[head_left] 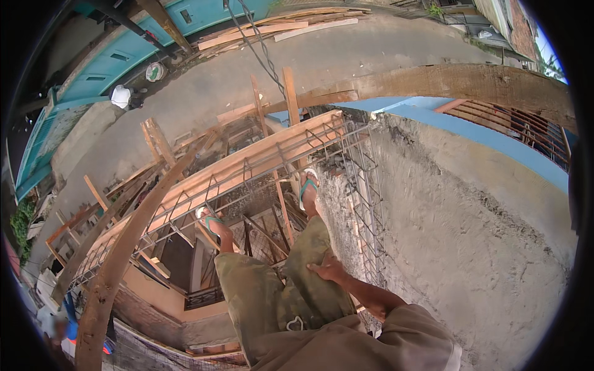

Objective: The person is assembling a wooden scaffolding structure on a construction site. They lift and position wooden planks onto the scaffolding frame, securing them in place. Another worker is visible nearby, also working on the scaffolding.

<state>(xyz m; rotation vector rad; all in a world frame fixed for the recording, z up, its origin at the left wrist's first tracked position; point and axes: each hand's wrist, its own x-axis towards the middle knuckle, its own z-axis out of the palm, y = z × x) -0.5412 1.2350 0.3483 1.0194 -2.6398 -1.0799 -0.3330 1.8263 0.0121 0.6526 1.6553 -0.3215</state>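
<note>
My right hand (328,269) rests on the right thigh of my green-brown trousers (307,250), thumb out to the side and no object in it. My left hand cannot be made out; a dark shape at the lower left rim, beside a long curved-looking wooden beam (114,260), is too unclear to name. My feet, in flip-flops with green straps (307,188), are apart: the right by the wall top, the left at a steel rebar cage (213,191). That cage runs along an orange-brown formwork board (266,151).
Below me lies a deep opening with timber props (266,235). Another rebar cage (365,204) runs beside the rough cement wall (464,204) on my right. Ahead, a thick timber (464,80) crosses and cables (263,55) hang. Someone in white (122,97) is on the road below.
</note>
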